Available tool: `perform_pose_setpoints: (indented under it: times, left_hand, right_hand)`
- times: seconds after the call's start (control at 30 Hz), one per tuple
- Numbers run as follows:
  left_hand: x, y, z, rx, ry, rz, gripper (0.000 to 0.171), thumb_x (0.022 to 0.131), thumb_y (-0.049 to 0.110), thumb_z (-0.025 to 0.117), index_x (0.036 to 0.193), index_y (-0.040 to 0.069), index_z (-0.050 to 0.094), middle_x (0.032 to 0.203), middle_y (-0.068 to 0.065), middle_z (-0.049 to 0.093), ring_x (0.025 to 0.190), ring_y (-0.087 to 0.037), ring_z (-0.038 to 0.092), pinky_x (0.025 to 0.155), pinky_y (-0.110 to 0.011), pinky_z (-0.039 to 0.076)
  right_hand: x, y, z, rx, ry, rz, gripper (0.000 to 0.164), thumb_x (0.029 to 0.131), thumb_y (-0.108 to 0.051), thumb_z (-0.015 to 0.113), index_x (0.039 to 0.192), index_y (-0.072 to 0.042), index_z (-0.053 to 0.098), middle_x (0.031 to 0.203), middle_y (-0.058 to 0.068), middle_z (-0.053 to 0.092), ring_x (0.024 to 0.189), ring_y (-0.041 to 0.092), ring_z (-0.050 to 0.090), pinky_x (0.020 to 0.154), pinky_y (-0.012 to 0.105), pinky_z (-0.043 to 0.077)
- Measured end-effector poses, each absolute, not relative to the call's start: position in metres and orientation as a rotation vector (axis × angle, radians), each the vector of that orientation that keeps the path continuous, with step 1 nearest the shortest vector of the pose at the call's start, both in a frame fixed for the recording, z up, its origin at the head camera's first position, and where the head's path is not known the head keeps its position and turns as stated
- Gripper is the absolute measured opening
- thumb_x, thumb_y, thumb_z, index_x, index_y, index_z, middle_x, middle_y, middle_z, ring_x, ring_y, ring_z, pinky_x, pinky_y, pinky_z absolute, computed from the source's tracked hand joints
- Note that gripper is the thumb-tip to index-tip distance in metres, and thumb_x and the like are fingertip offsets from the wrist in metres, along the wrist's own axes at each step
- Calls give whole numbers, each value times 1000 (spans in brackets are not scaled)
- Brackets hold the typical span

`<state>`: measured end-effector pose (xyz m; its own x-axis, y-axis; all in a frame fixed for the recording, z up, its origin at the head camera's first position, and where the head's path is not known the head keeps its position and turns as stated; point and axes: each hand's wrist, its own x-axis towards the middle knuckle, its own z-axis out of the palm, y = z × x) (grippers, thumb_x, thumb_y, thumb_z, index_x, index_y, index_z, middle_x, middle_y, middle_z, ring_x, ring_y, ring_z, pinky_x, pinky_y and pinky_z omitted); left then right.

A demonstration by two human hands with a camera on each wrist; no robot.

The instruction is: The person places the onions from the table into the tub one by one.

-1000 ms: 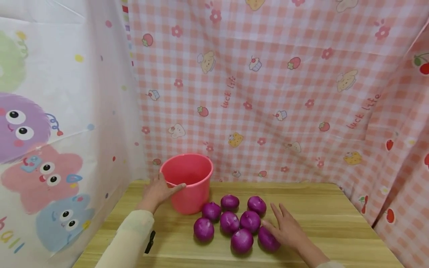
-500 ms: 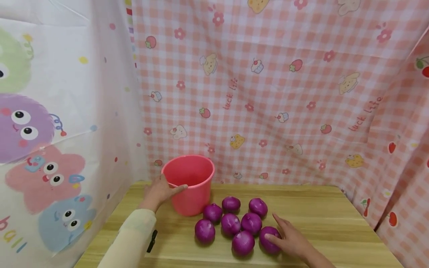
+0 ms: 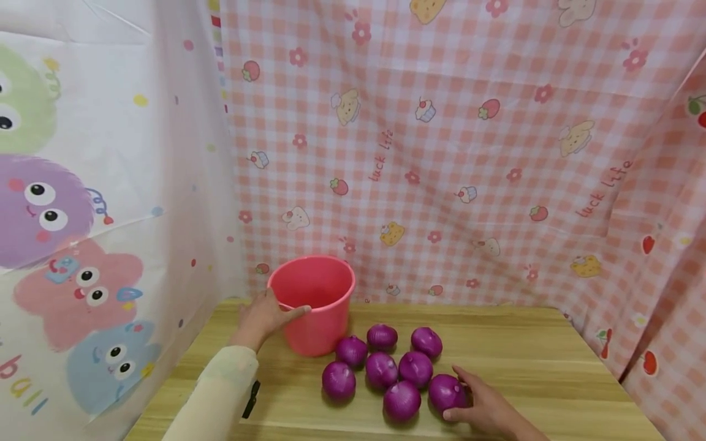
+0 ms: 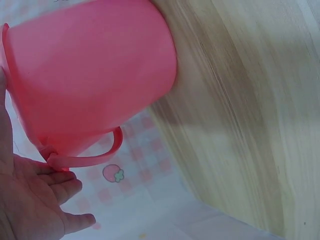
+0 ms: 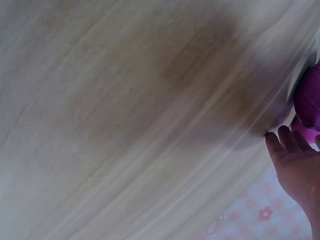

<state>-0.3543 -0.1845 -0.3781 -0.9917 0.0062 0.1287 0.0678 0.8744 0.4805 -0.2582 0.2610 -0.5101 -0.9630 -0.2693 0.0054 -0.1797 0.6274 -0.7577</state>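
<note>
A pink bucket [image 3: 317,324] stands upright at the back left of the wooden table. My left hand [image 3: 263,318] rests on its near-left rim, thumb along the rim. In the left wrist view, the fingers [image 4: 65,187] are fairly straight beside the pink handle [image 4: 92,159]. Several purple onions [image 3: 382,370] sit grouped right of the bucket and in front of it. At the rightmost near onion [image 3: 447,393], my right hand [image 3: 488,407] is spread around its right side, thumb in front and fingers behind. That onion still sits on the table.
A small black object [image 3: 250,399] lies beside the left sleeve. A pink checked curtain [image 3: 430,153] hangs behind the table [image 3: 529,349]. A white cartoon-printed sheet [image 3: 127,184] hangs on the left.
My right hand has drawn back and lowered from above the rightmost near onion to its right side. The left hand stays on the bucket rim. The view has shifted slightly.
</note>
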Motion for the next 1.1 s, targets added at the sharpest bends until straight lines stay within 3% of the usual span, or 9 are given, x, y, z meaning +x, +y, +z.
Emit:
perform_pose_setpoints:
  times: [0.2, 0.4, 0.63, 0.87, 1.1]
  left_hand:
    - [-356, -187, -382, -65, -2901, -739, 103, 77, 70, 70, 154, 13, 32, 144, -17, 51, 128, -43, 46, 102, -78, 21]
    - [-358, -188, -386, -60, -2890, -693, 102, 76, 72, 68, 153, 13, 36, 141, -16, 53, 125, -42, 48, 99, -76, 27]
    - [-359, -184, -389, -45, -2870, -743, 106, 74, 75, 68, 152, 12, 35, 138, -15, 56, 123, -38, 51, 98, -73, 31]
    - [-358, -183, -391, -20, -2847, -836, 108, 75, 72, 71, 155, 12, 29, 145, -16, 49, 130, -39, 44, 103, -77, 21]
    - [-359, -182, -392, 10, -2829, -875, 110, 75, 68, 73, 156, 12, 25, 147, -19, 45, 133, -42, 40, 104, -78, 15]
  right_hand:
    - [-261, 264, -516, -450, 2715, -1250, 96, 73, -33, 88, 143, 10, 38, 132, 30, 53, 117, 42, 56, 95, 57, 47]
    - [-261, 261, -519, -486, 2741, -1228, 89, 75, -29, 87, 142, 9, 42, 129, 28, 55, 114, 41, 58, 92, 54, 49]
    - [-259, 258, -514, -358, 2755, -1266, 88, 75, -31, 86, 141, 8, 43, 126, 24, 59, 112, 40, 60, 92, 56, 49]
    - [-265, 255, -504, -180, 2763, -1369, 85, 79, -32, 84, 143, 5, 43, 131, 25, 55, 114, 39, 58, 93, 53, 50]
    - [-274, 243, -487, -218, 2839, -1476, 86, 78, -23, 85, 143, 11, 40, 130, 29, 55, 106, 31, 63, 88, 40, 54]
